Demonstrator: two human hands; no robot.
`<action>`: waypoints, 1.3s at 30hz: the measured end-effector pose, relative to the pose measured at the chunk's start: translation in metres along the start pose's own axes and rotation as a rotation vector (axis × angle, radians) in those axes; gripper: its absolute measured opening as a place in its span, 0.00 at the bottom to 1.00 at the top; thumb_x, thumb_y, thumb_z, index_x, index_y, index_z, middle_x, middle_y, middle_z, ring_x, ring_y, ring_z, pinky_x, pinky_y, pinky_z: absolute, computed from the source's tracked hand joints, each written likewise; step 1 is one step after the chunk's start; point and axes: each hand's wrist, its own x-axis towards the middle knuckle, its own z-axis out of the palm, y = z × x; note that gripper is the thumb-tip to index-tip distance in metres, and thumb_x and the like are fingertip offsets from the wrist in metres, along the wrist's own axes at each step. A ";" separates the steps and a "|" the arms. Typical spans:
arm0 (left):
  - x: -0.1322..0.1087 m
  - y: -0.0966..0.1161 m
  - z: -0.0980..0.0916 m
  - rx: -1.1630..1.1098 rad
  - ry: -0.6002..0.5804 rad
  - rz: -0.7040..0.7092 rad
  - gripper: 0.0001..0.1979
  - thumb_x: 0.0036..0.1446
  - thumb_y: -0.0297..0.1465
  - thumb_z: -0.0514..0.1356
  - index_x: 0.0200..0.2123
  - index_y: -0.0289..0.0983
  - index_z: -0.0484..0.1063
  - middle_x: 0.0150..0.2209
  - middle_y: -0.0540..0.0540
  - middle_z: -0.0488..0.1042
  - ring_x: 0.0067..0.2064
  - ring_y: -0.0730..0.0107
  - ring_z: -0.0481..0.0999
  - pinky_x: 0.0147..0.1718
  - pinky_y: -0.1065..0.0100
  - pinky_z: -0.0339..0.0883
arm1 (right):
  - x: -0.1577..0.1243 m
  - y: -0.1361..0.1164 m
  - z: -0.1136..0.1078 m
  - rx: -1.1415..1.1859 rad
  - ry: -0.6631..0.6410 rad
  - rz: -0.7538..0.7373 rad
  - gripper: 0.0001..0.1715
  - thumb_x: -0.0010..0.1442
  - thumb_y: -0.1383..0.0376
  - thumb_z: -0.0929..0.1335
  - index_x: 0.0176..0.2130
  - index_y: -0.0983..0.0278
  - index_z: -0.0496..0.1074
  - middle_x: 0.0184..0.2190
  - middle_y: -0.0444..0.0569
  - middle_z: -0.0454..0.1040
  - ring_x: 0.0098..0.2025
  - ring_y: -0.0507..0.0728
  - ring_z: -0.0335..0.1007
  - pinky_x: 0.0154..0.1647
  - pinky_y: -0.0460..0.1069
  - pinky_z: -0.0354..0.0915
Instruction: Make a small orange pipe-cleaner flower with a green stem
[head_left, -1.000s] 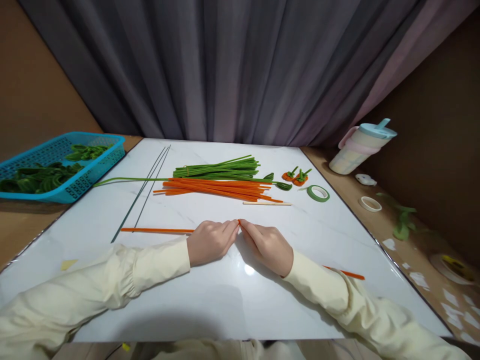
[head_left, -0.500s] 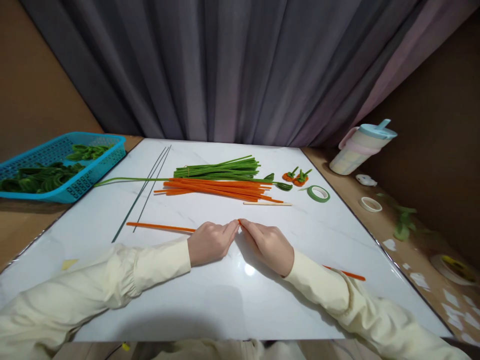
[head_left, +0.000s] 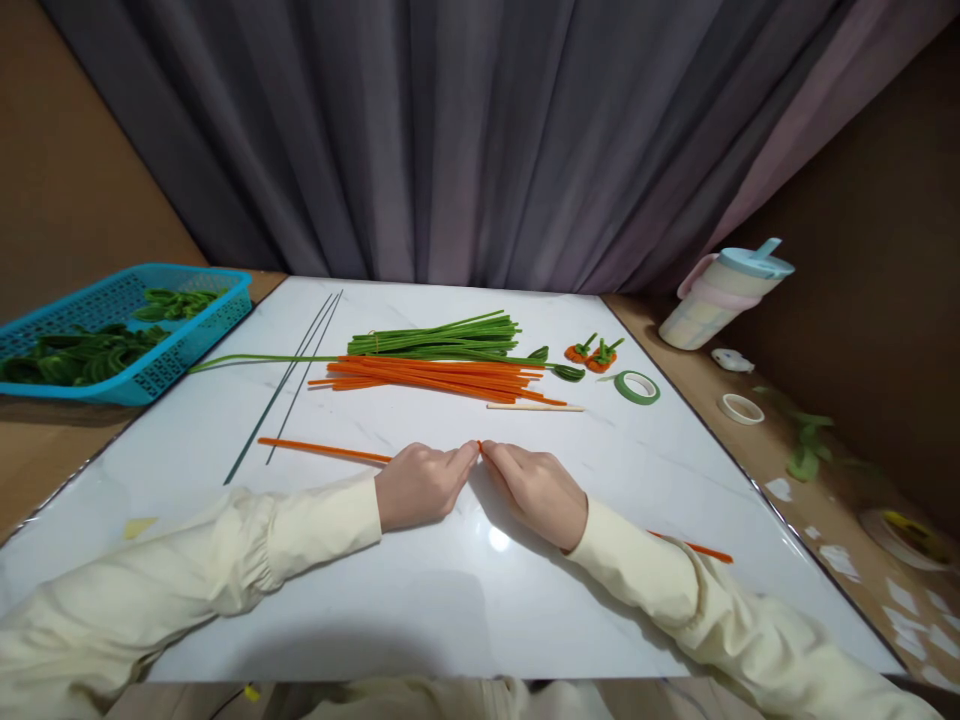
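Over the middle of the white table, my left hand and my right hand meet at their fingertips. Both are closed, pinching an orange pipe cleaner. A long straight length of it sticks out to the left of my left hand. Between the fingertips only a tiny orange bit shows; the rest there is hidden by the fingers. Another orange length pokes out beyond my right forearm, and I cannot tell whether it belongs to the same pipe cleaner.
Beyond my hands lie bundles of orange pipe cleaners and green pipe cleaners, and a thin wooden stick. Green tape and small orange-green pieces are right. Dark wires and a blue basket are left; a tumbler stands right.
The left free end of the orange pipe cleaner has swung slightly up and to the right. My fingertips have shifted very slightly; both hands otherwise stay in place.
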 end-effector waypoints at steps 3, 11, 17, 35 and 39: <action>0.000 -0.001 0.000 -0.026 -0.034 -0.006 0.09 0.61 0.25 0.43 0.41 0.30 0.61 0.18 0.52 0.68 0.17 0.70 0.70 0.13 0.71 0.59 | 0.000 0.001 0.001 -0.011 -0.002 -0.030 0.12 0.63 0.73 0.53 0.39 0.68 0.61 0.25 0.48 0.70 0.25 0.52 0.66 0.23 0.46 0.56; -0.003 -0.004 0.003 -0.053 -0.144 0.001 0.15 0.58 0.22 0.44 0.49 0.26 0.55 0.28 0.44 0.75 0.22 0.66 0.75 0.16 0.68 0.64 | 0.000 0.002 0.000 -0.057 0.003 -0.077 0.13 0.62 0.75 0.52 0.40 0.70 0.60 0.25 0.48 0.70 0.25 0.53 0.66 0.21 0.46 0.56; -0.001 -0.003 0.000 -0.054 -0.241 -0.035 0.15 0.58 0.23 0.45 0.48 0.28 0.57 0.28 0.45 0.76 0.23 0.66 0.75 0.17 0.67 0.64 | 0.000 0.003 0.002 -0.092 0.012 -0.058 0.13 0.64 0.73 0.52 0.39 0.69 0.62 0.26 0.48 0.71 0.25 0.53 0.67 0.21 0.47 0.56; 0.002 -0.003 -0.002 -0.077 0.007 -0.023 0.09 0.60 0.25 0.46 0.37 0.33 0.66 0.21 0.51 0.72 0.19 0.71 0.72 0.16 0.69 0.58 | 0.002 0.010 -0.007 -0.219 0.015 -0.143 0.13 0.64 0.71 0.58 0.47 0.72 0.64 0.27 0.48 0.71 0.27 0.53 0.66 0.20 0.48 0.55; 0.002 -0.002 -0.003 -0.070 0.004 -0.004 0.09 0.59 0.24 0.47 0.38 0.32 0.65 0.21 0.52 0.72 0.19 0.71 0.72 0.15 0.69 0.58 | 0.003 0.011 -0.009 -0.245 0.011 -0.161 0.12 0.64 0.70 0.58 0.45 0.71 0.66 0.26 0.47 0.70 0.26 0.53 0.64 0.20 0.48 0.53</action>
